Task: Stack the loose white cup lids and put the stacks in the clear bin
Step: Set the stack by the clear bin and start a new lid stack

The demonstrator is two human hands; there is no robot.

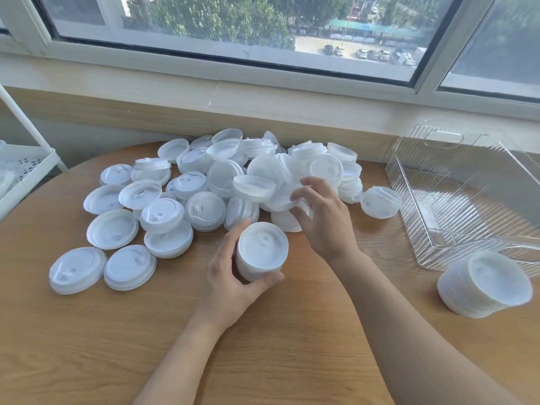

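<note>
While my left hand [233,276] grips the short stack [261,251] upright near table centre, fingers and thumb curled round its sides, my right hand [317,213] sits just beyond it at about 1 o'clock, over the near edge of the loose lids [204,182].

Right fingers curled among the lids; blur there, so I cannot tell whether one is actually pinched.

Pile runs from 9 o'clock round to 1 o'clock of the stack, most lids lying flat, some tilted or inverted. Nearest loose lids lie touching or just beside the right fingertips, so the right hand is the picker; the stack's open top faces up and slightly toward it.

Clear bin [409,182] stands at 3 o'clock, open side up, seemingly without stacks inside. A finished stack [485,283] lies tilted at 4 o'clock, just outside the bin's near wall.

Bare wooden table [277,346] at 6 o'clock gives room; my right forearm crosses the path to the bin.
</note>
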